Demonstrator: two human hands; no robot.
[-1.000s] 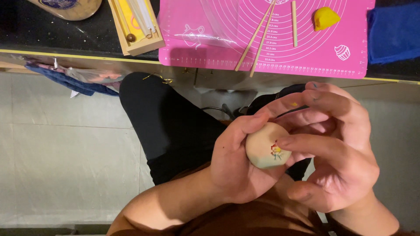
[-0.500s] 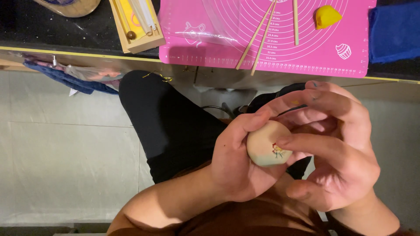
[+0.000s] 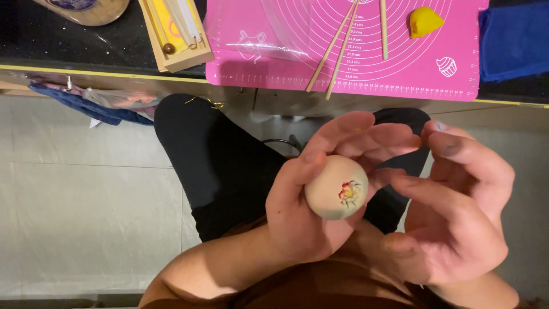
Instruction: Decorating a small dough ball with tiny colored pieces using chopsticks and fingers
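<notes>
Ball: a smooth beige ball of dough (image 3: 334,187) with a small red and yellow mark on its near face, held over the person's lap, below the edge of the surface (image 3: 34,40).
Left hand: the left hand (image 3: 311,200) cups the ball, thumb along its left side, fingers (image 3: 366,137) curled behind and over it, loosely bent rather than squeezed tight.
Right hand: the right hand (image 3: 452,212) is just beside the ball, palm turned toward it, fingers (image 3: 457,151) spread and half curled, holding nothing; whether a fingertip touches the ball cannot be told.
Mat: a pink mat (image 3: 354,46) with printed rings lies on the dark surface above the hands.
Sticks: two thin wooden sticks (image 3: 334,48) lie slanted across the mat, a third upright beside them.
Yellow lump: a yellow lump (image 3: 424,22) sits near the mat's top right.
Box: a shallow wooden box (image 3: 174,31) lies left of the mat.
Cloth: a blue cloth (image 3: 514,37) lies right of the mat.
In the way: nothing lies between the hands and the ball.
</notes>
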